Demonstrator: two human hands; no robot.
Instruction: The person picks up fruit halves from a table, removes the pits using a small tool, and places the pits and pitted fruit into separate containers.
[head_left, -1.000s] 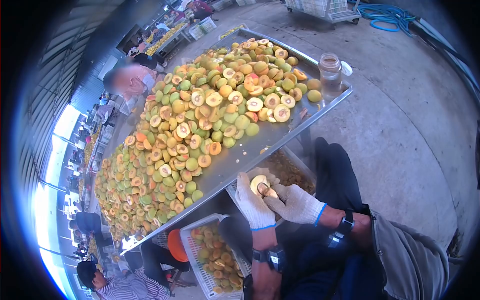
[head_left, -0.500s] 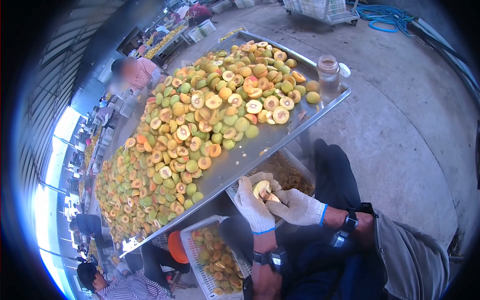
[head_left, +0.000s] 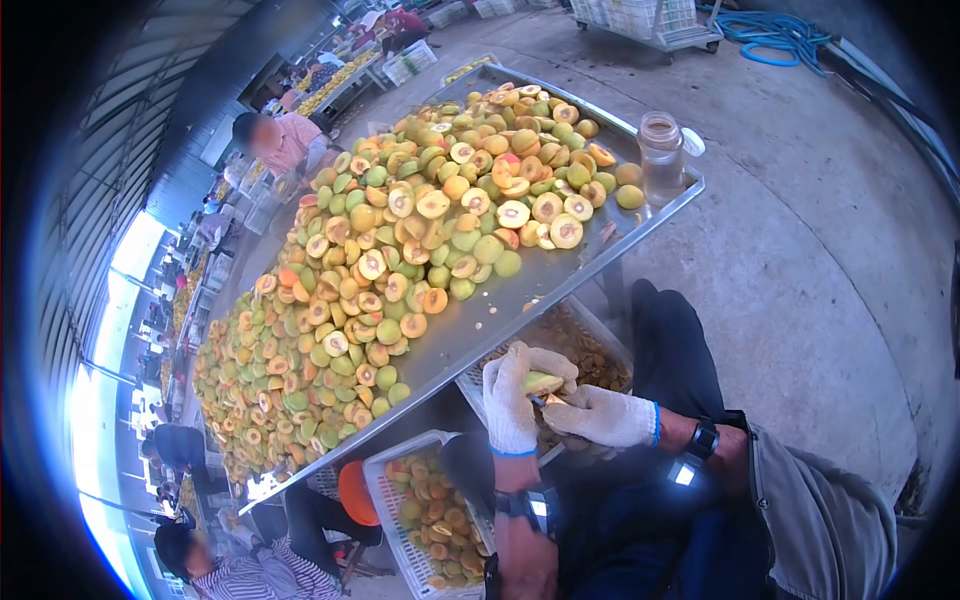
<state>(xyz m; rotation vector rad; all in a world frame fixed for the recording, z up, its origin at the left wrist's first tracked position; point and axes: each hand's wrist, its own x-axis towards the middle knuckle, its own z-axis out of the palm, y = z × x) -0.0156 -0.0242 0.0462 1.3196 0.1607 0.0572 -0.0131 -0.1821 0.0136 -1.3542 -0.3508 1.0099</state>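
Note:
My left hand (head_left: 512, 402), in a white knit glove, is closed around a peach half (head_left: 543, 383) with pale yellow-green flesh. My right hand (head_left: 606, 414), gloved alike, is closed with its fingertips against the fruit's lower edge. Something small shows at those fingertips, too hidden to name. Both hands are above a white crate (head_left: 622, 352) with brown pits or scraps (head_left: 590, 355) in it. Just beyond lies a metal table (head_left: 530, 285), heaped with cut peach halves (head_left: 400, 230), many with the pit side facing up.
A jar of clear liquid (head_left: 660, 165) stands at the table's right corner, its white lid (head_left: 692, 141) beside it. Below the table's near edge is a white crate of peach halves (head_left: 440, 515), next to an orange container (head_left: 357, 493). Other people sit along the left side.
Both hands have risen slightly, and the left has turned more upright. The peach half has tilted, so less of its cut face shows. The view has shifted a little.

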